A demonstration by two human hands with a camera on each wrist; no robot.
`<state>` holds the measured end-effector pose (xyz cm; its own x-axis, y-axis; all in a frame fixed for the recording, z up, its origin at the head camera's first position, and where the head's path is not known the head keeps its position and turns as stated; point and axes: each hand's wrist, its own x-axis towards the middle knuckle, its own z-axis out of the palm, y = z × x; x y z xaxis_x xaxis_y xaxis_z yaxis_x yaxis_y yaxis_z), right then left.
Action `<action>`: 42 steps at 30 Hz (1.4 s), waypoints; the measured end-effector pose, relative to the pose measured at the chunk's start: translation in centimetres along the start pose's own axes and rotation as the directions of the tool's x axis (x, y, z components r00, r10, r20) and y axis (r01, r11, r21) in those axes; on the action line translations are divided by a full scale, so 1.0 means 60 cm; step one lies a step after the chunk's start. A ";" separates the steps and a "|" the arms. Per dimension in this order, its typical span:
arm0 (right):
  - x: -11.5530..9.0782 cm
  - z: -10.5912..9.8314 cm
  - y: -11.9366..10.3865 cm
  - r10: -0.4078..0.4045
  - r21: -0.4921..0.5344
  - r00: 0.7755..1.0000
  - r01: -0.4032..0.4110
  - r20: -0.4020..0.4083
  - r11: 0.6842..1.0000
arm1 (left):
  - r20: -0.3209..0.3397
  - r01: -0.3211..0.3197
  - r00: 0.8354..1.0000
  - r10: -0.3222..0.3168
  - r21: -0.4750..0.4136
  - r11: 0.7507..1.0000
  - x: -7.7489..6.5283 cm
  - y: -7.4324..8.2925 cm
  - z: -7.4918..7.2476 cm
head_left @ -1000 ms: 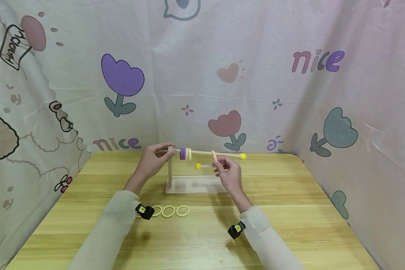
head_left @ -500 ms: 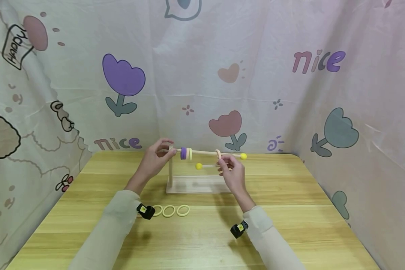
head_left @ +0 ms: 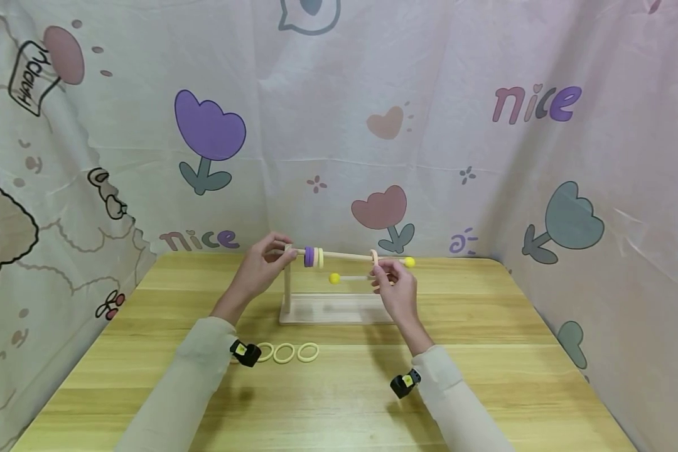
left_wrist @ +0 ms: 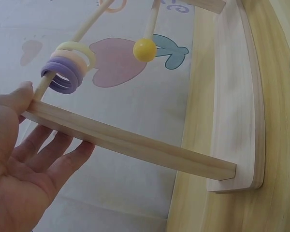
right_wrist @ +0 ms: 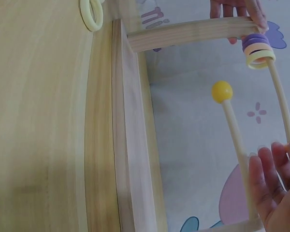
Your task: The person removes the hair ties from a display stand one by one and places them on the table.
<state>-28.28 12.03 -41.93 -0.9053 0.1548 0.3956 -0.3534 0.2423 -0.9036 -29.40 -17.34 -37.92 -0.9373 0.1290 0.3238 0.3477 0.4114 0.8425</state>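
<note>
My left hand (head_left: 262,267) grips the top of an upright post (left_wrist: 135,142) of a wooden stand, thumb by the rod's end and fingers under the post. Near that hand, purple rings (head_left: 309,257), a peach ring (left_wrist: 70,59) and a pale yellow ring (head_left: 321,258) hang together on the upper rod (head_left: 344,255). Farther right, my right hand (head_left: 398,290) pinches another peach ring (head_left: 374,255) between thumb and fingertips, with the rod passing through it. A yellow ball (head_left: 409,262) caps the rod's right end just past this hand.
A lower rod with a yellow ball (head_left: 334,278) on its left end sits below the upper one. The stand's flat base (head_left: 333,309) rests on the wooden table (head_left: 486,351). Several pale yellow rings (head_left: 308,361) lie in front, partly behind the left wrist camera (head_left: 245,353).
My right hand has slid the pinched peach ring rightward along the rod, closer to the yellow ball. The left hand stays at the post.
</note>
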 end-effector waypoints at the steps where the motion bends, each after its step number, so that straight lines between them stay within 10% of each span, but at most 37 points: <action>1: 0.000 -0.002 0.001 0.001 0.003 1.000 -0.001 -0.002 1.000 | 0.001 0.003 1.000 -0.003 -0.003 1.000 0.000 0.000 0.000; 42: 0.005 -0.056 0.007 0.073 -0.007 0.992 -0.074 -0.105 0.997 | 0.032 0.001 0.999 -0.001 -0.011 1.000 0.003 -0.001 -0.002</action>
<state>-27.92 15.41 -41.62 -0.8988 0.2720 0.3439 -0.2839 0.2366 -0.9292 -29.61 -17.45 -37.88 -0.9379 0.1577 0.3089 0.3467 0.4015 0.8477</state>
